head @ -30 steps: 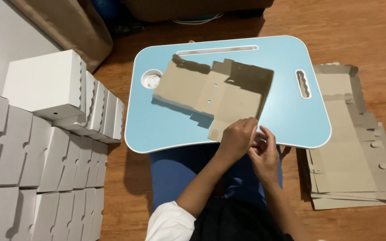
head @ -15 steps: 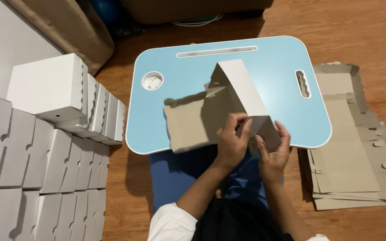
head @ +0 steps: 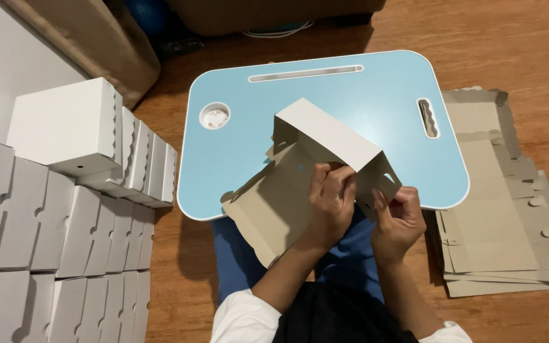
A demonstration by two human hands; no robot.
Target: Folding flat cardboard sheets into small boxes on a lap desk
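A partly folded cardboard box blank [head: 312, 152], white outside and brown inside, rests on a light blue lap tray [head: 376, 95]. One panel stands up and bends over like a roof. My left hand [head: 332, 197] grips the inner side of that raised panel near its right end. My right hand [head: 398, 216] pinches the small side flap at the tray's near edge. Both hands are on the same blank.
A stack of flat cardboard blanks [head: 503, 209] lies on the wooden floor to the right. Several assembled white boxes [head: 71, 127] are stacked in rows to the left. A round cup recess [head: 215, 116] and slots mark the tray. A brown cushion [head: 90, 44] is at back left.
The blank lay flat a second ago. Both hands have since lifted and folded its panels upward, so a raised roof-like panel now stands over the tray.
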